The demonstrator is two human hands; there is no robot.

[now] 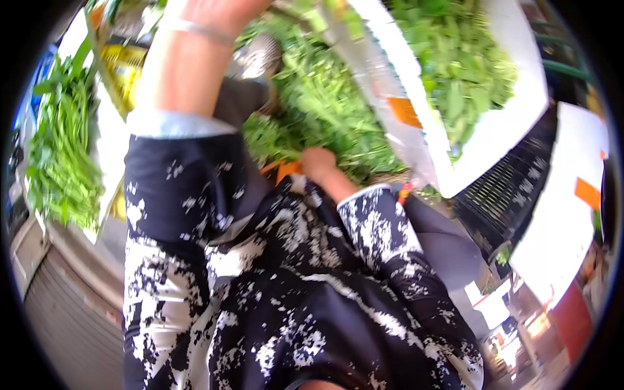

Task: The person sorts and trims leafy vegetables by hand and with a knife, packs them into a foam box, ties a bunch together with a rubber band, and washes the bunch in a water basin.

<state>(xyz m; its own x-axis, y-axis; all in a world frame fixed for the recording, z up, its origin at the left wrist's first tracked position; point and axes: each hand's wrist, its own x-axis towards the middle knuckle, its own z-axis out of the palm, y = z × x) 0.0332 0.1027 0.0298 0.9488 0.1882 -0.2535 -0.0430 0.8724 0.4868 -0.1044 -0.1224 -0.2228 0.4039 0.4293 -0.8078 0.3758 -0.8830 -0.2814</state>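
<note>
My left arm stretches to the top edge, where my left hand (224,12) is partly cut off. Its fingers are out of sight, so what it holds does not show. Low and close to my body, my right hand (318,164) is curled at the near edge of a pile of leafy greens (338,107). An orange piece (289,171) lies right beside its fingers; the grip itself is too blurred to make out. A patterned shoe (263,57) stands among the greens beneath my left forearm.
Bunched long-stemmed greens (65,143) fill a white container at the left, near a yellow crate (123,68). At the upper right, a white foam box (523,84) holds more leaves. Beyond it are a black crate (510,179) and a white panel (559,227). A ridged shutter (71,312) stands lower left.
</note>
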